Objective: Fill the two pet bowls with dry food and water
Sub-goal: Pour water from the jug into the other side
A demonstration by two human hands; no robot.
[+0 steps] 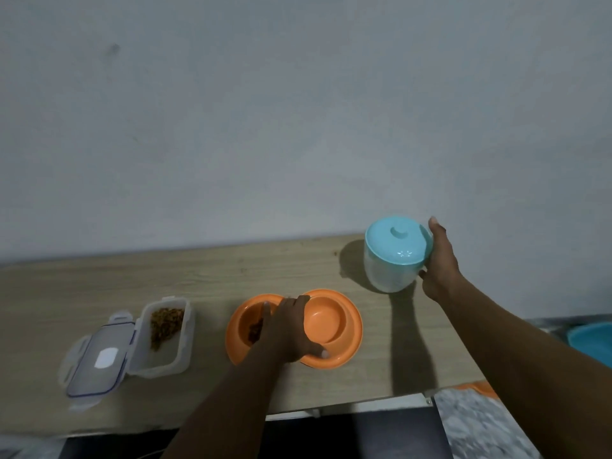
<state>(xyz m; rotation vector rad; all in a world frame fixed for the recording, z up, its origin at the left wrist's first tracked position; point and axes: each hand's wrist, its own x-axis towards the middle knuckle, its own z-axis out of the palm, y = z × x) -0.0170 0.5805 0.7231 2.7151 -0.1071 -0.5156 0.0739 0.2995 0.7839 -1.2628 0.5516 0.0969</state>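
A plain grey wall fills the upper half of our view, and below it a pale wood-grain counter (231,273) runs across. At the centre sits an orange double pet bowl (344,329). Its left well holds brown dry food (254,329); its right well looks empty. Our left hand (288,329) lies across the middle of the bowl, fingers (299,301) spread flat over the divider and thumb at the near rim, partly hiding the left well. At 9 o'clock from the bowl stands an open clear food container (165,336) with kibble inside, its clip lid (96,366) lying flat beside it at the left. At 1 o'clock, near the wall, stands a clear jug with a teal lid (395,251). Our right hand (440,260) wraps its right side, fingers closed around it. A teal basin (592,339) peeks in at the right edge.
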